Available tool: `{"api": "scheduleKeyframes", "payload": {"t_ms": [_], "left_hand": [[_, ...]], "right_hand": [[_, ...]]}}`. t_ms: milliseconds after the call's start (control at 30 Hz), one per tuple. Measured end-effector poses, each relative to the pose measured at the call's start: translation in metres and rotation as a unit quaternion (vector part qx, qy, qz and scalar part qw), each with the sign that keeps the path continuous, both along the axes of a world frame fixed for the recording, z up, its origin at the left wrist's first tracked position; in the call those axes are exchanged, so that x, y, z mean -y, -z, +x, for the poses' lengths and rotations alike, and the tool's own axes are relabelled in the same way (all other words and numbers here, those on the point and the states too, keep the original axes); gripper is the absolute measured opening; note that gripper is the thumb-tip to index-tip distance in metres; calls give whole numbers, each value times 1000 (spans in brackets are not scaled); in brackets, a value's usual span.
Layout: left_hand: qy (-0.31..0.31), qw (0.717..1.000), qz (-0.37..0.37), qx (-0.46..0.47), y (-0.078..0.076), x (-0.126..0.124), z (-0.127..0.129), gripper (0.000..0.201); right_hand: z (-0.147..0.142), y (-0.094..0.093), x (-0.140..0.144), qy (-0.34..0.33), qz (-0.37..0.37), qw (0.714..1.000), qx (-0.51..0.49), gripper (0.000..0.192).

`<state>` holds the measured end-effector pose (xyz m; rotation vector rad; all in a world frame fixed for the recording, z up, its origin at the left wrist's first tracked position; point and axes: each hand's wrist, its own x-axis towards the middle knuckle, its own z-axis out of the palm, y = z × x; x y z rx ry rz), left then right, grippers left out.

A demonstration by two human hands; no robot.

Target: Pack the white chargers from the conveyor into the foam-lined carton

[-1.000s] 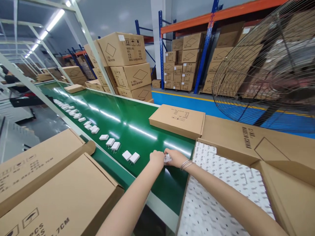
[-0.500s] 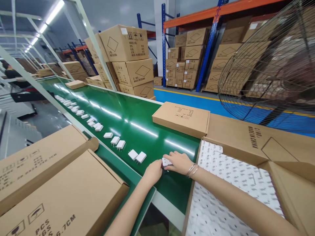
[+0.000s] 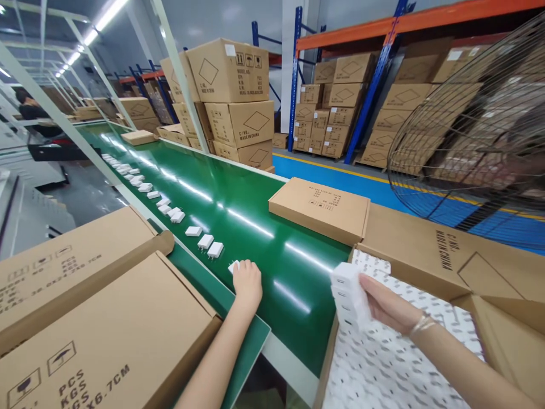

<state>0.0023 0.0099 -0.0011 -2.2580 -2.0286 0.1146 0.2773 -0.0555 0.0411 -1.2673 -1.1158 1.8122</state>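
On the green conveyor belt, my left hand (image 3: 248, 282) has its fingers closed over white plug chargers; part of one white charger (image 3: 233, 267) shows at the fingertips, the rest hidden under the hand. My right hand (image 3: 389, 304) holds a row of several white chargers (image 3: 347, 295) side by side, their port slots facing left. This row is slightly blurred and hangs over the near edge of an open carton. Inside the carton lie tightly packed white chargers (image 3: 409, 335). Farther up the belt, a line of loose chargers (image 3: 216, 249) runs away to the left, some with prongs showing.
A closed flat carton (image 3: 319, 207) rests on the belt's far side. Printed cartons (image 3: 128, 335) stand at the near left. Beyond the belt are stacked boxes (image 3: 238, 122), a blue and orange rack, and a large caged fan (image 3: 472, 130) at right. A person sits far left.
My hands have parted. The right moved right to the carton with a row of chargers; the left moved left onto the nearest chargers on the belt. The view has shifted slightly.
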Motion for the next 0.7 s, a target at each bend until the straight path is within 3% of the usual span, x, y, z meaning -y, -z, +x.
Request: {"api": "scheduleKeyframes", "payload": {"t_ms": [100,200,267,467,633,700], "left_hand": [[-15,1000,-5,1,-10,0,-1,27],[-83,996,26,-26,-22,-1,-3,34],[-94,994,31,-44,-23,-1,-6,36],[-51,997,-50,-43,-11,-3,-15,37],[-27,996,-71,-40,-16,-6,-7,20],[-14,995,-91,-29,-17,-7,0,22]], "right_hand": [[18,7,27,40,-53,988,-140,56],[22,12,40,30,-20,973,-226,53],[20,12,42,10,-13,964,-265,51],[17,13,45,-5,-18,950,-311,49],[16,15,46,4,-23,947,-319,49],[14,16,45,5,-27,948,-317,50]]}}
